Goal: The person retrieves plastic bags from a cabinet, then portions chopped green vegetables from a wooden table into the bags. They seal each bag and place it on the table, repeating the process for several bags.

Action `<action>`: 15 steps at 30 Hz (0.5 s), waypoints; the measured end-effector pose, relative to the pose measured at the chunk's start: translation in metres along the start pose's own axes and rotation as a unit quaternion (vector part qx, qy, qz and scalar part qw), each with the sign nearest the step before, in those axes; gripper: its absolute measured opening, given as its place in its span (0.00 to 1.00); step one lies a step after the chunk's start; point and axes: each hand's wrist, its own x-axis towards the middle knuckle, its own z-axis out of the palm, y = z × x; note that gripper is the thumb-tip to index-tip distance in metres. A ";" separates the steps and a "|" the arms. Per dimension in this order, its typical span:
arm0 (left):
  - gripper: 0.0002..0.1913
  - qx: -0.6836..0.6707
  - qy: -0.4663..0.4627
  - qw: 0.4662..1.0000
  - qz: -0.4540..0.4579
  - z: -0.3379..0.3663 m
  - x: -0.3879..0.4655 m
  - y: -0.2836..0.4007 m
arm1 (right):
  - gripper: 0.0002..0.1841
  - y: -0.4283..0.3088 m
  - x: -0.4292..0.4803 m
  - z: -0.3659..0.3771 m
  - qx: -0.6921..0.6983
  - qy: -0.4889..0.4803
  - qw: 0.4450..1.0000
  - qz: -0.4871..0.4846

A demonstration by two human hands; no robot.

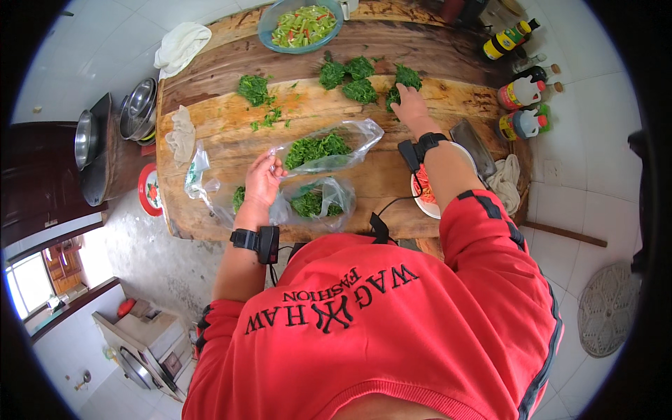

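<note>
My left hand [265, 177] pinches the rim of a clear plastic bag [367, 137] between thumb and fingers. Chopped leafy greens [318, 151] lie inside that bag. Nearer my body, a second clear plastic bag [344, 194] holds more greens [311, 203]. My right hand [410, 105] reaches to the far right, fingers apart, over two pressed clumps of greens [408, 76]; its fingertips partly cover them. Left of it sit several similar clumps [360, 90] close together. Another clump [254, 90] stands apart farther left, with loose scraps [271, 116] beside it.
Under my right forearm is a white bowl of shredded red-orange food [426, 184], beside a cleaver [473, 147]. A bowl of sliced green vegetables [304, 26] stands at the back of the wooden table [210, 94]. Bottles [520, 93] line the right side; cloths [181, 134] lie left.
</note>
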 end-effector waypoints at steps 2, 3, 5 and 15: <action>0.08 -0.005 0.000 1.000 0.003 0.000 -0.001 0.002 | 0.31 -0.010 0.002 0.006 -0.076 -0.016 0.997 0.005; 0.08 -0.003 0.019 1.000 -0.002 0.000 -0.002 0.003 | 0.31 -0.015 0.001 0.009 -0.098 -0.030 0.995 0.014; 0.08 -0.002 0.007 1.000 0.004 -0.001 -0.003 0.004 | 0.31 -0.024 0.000 0.010 -0.130 -0.070 0.989 0.013; 0.11 0.004 0.009 1.000 0.001 -0.004 -0.003 0.004 | 0.28 -0.013 0.000 0.006 -0.122 -0.050 0.991 0.010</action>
